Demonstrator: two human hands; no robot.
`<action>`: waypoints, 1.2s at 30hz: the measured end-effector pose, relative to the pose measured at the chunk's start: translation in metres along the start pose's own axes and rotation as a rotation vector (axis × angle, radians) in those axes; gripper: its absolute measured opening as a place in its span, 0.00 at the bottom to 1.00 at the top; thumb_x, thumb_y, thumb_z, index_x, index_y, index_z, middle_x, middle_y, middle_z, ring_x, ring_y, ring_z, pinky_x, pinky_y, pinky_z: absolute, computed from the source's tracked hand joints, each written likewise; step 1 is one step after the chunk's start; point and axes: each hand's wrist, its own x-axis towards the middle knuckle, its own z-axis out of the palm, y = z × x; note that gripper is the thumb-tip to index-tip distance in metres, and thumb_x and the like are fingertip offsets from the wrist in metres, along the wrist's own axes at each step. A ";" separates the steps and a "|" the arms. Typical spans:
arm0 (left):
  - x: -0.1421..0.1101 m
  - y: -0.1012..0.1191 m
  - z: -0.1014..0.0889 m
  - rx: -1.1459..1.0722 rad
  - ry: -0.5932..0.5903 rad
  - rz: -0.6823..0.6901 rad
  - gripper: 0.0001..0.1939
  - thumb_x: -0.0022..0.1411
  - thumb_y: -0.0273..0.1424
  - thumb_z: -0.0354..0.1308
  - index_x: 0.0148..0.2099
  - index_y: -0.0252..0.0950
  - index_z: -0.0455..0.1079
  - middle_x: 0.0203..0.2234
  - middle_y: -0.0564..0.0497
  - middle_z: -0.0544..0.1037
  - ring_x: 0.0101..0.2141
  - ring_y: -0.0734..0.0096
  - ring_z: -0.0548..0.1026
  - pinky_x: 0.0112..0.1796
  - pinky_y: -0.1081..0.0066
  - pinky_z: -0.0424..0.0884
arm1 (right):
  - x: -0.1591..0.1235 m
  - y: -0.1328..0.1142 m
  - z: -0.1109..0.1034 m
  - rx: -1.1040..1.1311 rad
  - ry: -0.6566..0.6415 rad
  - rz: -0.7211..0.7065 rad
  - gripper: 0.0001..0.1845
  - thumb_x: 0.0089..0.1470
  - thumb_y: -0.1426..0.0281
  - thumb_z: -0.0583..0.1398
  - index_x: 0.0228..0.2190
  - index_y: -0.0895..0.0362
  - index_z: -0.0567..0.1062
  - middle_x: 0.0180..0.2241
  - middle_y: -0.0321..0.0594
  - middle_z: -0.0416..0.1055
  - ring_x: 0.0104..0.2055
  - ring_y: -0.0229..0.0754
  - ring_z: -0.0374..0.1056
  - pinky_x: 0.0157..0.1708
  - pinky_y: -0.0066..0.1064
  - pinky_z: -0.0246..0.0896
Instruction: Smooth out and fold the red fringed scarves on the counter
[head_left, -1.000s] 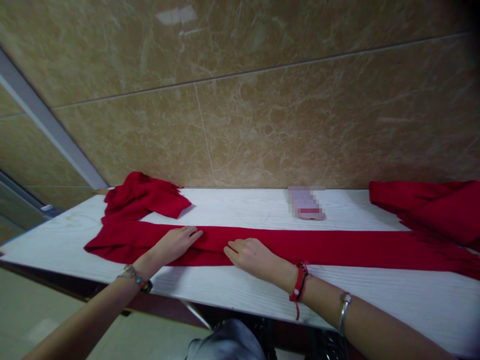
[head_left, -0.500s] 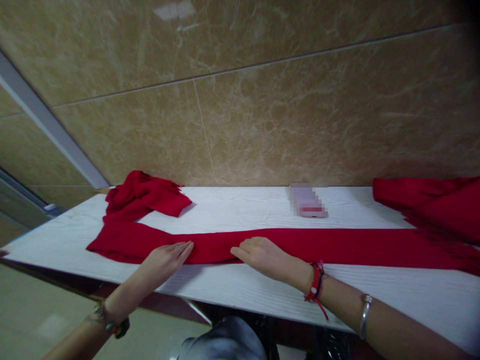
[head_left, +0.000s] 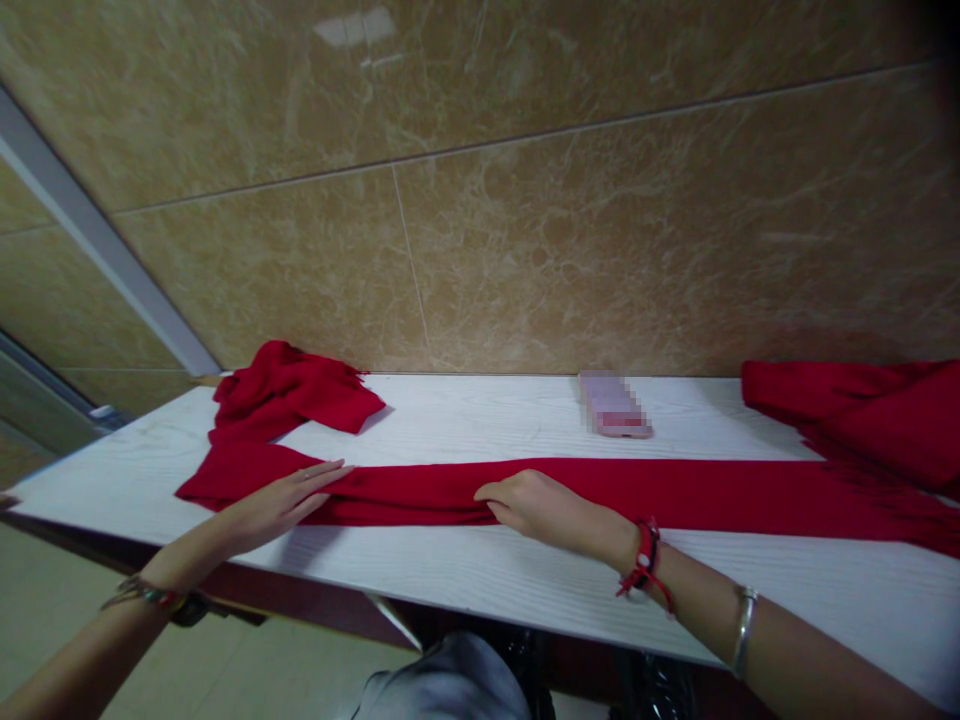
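Scarf [head_left: 675, 495] lies under your flat, loose left hand [head_left: 276, 503] — your right hand [head_left: 536, 508] pinches it — table edge [head_left: 450, 605] nearer you than the fingers.

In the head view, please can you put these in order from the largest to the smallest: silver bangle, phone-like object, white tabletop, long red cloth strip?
1. White tabletop
2. Long red cloth strip
3. Phone-like object, partly pixelated
4. Silver bangle
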 end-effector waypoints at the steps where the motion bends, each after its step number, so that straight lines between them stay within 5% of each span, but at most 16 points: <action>1: -0.002 -0.006 0.002 0.018 0.008 -0.005 0.23 0.60 0.27 0.43 0.58 0.39 0.57 0.55 0.49 0.63 0.52 0.66 0.65 0.50 0.66 0.63 | 0.000 0.000 0.000 0.003 -0.002 0.001 0.13 0.55 0.78 0.51 0.39 0.60 0.72 0.33 0.42 0.74 0.35 0.37 0.69 0.35 0.26 0.59; 7: -0.004 -0.033 0.011 0.180 0.127 -0.015 0.29 0.55 0.16 0.37 0.57 0.38 0.59 0.54 0.47 0.64 0.52 0.65 0.65 0.50 0.62 0.64 | -0.002 0.002 0.010 -0.111 0.027 -0.111 0.11 0.56 0.78 0.50 0.35 0.60 0.72 0.31 0.41 0.72 0.35 0.37 0.66 0.35 0.27 0.58; 12: -0.001 -0.040 0.011 0.242 0.263 -0.018 0.28 0.58 0.17 0.36 0.59 0.39 0.55 0.58 0.49 0.57 0.58 0.65 0.52 0.54 0.60 0.58 | -0.002 0.004 0.011 -0.335 0.118 -0.193 0.10 0.57 0.78 0.49 0.31 0.61 0.70 0.28 0.41 0.67 0.32 0.39 0.62 0.31 0.29 0.57; 19: -0.022 -0.046 0.028 0.115 0.095 -0.043 0.29 0.60 0.20 0.38 0.61 0.46 0.50 0.59 0.53 0.56 0.55 0.66 0.59 0.52 0.65 0.61 | -0.020 0.014 0.014 -0.327 0.126 -0.250 0.12 0.57 0.79 0.49 0.37 0.61 0.71 0.33 0.43 0.68 0.34 0.39 0.63 0.34 0.29 0.61; 23: -0.032 -0.054 0.030 0.068 0.139 -0.094 0.32 0.56 0.18 0.37 0.62 0.43 0.47 0.60 0.52 0.52 0.55 0.67 0.59 0.53 0.66 0.59 | -0.029 0.018 0.016 -0.293 0.222 -0.173 0.13 0.58 0.78 0.48 0.38 0.60 0.71 0.35 0.44 0.70 0.35 0.38 0.65 0.35 0.30 0.62; 27: -0.034 -0.055 0.033 0.116 0.027 -0.093 0.31 0.55 0.18 0.36 0.61 0.40 0.52 0.58 0.50 0.57 0.55 0.66 0.59 0.54 0.63 0.58 | -0.031 0.019 0.016 -0.319 0.173 -0.221 0.13 0.57 0.78 0.49 0.37 0.61 0.72 0.35 0.45 0.70 0.35 0.39 0.66 0.35 0.31 0.63; 32: -0.029 -0.031 0.028 0.223 -0.033 -0.111 0.35 0.50 0.17 0.41 0.61 0.38 0.52 0.59 0.46 0.55 0.58 0.60 0.53 0.54 0.55 0.55 | -0.032 0.016 0.014 -0.370 0.108 -0.257 0.12 0.58 0.77 0.49 0.37 0.62 0.72 0.35 0.46 0.71 0.37 0.41 0.66 0.38 0.33 0.63; 36: -0.002 0.028 0.014 0.159 0.062 0.117 0.32 0.53 0.23 0.48 0.61 0.38 0.51 0.60 0.45 0.53 0.58 0.58 0.52 0.53 0.61 0.59 | -0.031 0.011 0.014 -0.441 0.137 -0.294 0.13 0.57 0.78 0.49 0.39 0.64 0.71 0.37 0.47 0.72 0.38 0.42 0.67 0.39 0.34 0.64</action>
